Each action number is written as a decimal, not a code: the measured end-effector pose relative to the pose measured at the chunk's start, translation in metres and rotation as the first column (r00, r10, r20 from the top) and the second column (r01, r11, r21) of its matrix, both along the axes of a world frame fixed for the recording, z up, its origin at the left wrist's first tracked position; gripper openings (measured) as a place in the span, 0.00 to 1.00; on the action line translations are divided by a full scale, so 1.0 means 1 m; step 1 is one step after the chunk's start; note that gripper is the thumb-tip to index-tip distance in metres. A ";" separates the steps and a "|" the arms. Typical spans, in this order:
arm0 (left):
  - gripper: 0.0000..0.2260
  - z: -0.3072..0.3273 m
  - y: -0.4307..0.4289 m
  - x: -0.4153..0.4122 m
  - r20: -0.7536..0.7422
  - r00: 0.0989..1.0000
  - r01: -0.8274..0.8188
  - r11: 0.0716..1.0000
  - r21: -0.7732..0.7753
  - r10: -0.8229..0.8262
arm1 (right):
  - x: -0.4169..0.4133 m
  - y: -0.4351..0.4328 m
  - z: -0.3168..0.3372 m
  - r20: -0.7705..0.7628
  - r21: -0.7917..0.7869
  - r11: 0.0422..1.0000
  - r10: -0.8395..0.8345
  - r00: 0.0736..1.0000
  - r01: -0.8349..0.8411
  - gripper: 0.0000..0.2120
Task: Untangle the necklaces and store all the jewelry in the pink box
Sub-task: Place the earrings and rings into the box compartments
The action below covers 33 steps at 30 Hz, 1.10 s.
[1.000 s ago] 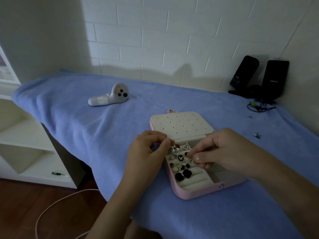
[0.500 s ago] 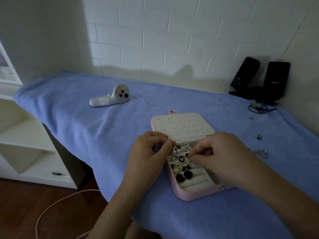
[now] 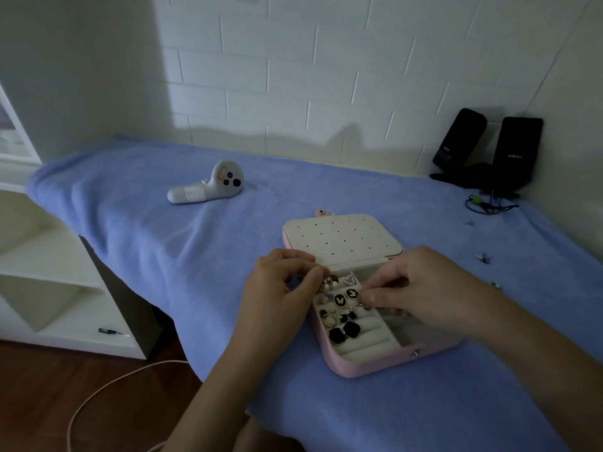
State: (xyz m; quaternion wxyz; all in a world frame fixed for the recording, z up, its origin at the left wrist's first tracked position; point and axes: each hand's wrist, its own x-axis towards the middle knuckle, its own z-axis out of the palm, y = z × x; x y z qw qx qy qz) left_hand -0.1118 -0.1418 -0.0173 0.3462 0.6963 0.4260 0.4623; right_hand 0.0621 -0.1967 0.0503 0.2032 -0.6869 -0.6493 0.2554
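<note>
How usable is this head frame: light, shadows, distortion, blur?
Head view: dim, bluish light; broad shadow on the brick wall; wide-angle bends its mortar lines; left hand and right hand are sharp; anything they pinch over the pink box is too fine to resolve.

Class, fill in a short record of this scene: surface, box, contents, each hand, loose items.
surface: blue cloth
box: pink box, open, lid folded back
contents: black square earrings, butterfly earrings, other small pieces
left hand: fingertips pinched over box; held item too small to tell
right hand: same
loose items: small pieces on cloth, right of box
</note>
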 end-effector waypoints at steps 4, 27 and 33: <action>0.06 0.002 -0.003 -0.001 0.047 0.998 0.044 0.998 0.051 -0.046 | 0.000 0.000 -0.003 -0.045 0.030 1.000 0.009 0.999 -0.008 0.04; 0.09 -0.001 -0.003 0.006 -0.241 0.958 0.205 0.958 0.200 -0.155 | 0.015 -0.004 -0.006 0.045 0.147 0.964 0.217 0.975 -0.221 0.05; 0.10 -0.002 -0.002 0.006 -0.252 0.956 0.209 0.954 0.215 -0.153 | 0.012 -0.005 -0.009 0.231 0.254 0.918 0.248 0.941 -0.304 0.03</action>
